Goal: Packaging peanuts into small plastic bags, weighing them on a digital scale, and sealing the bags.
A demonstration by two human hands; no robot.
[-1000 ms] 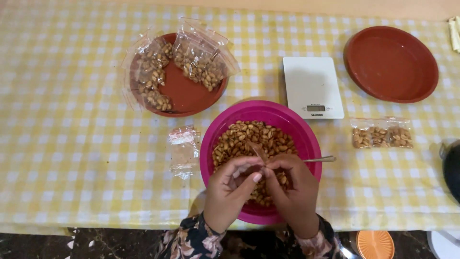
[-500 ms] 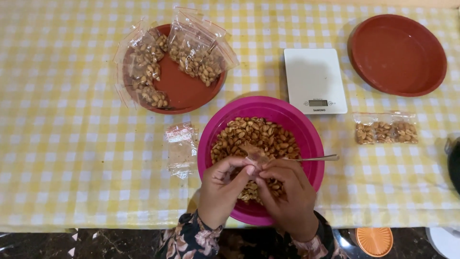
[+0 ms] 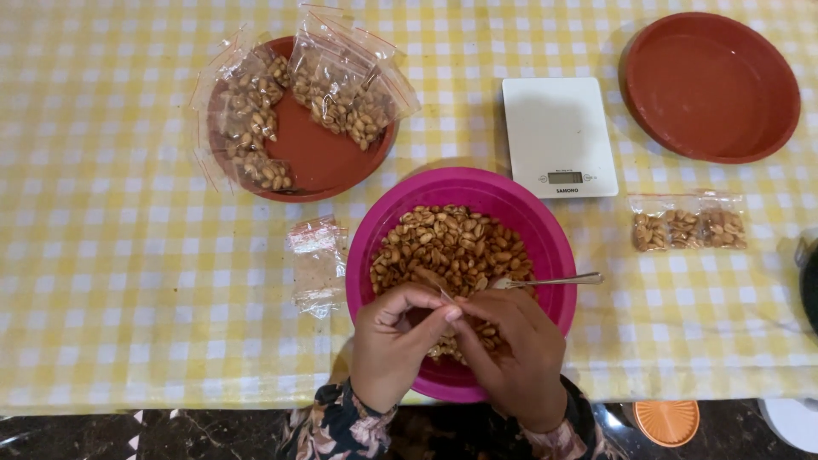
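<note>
Over the near rim of the round magenta plastic bowl of peanuts (image 3: pixel 520 223), both hands, left hand (image 3: pixel 396 341) and right hand (image 3: pixel 509 353), meet fingertip to fingertip, apparently pinching a small clear plastic bag (image 3: pixel 436 285) between them, equally close to both.

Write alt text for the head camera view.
Two hands, left hand and right hand, pinch a small clear bag over a pink bowl of peanuts on a yellow checked tablecloth.

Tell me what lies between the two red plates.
In the head view, a white kitchen scale sits on the checked cloth between the plate with bags and the bare plate.
</note>
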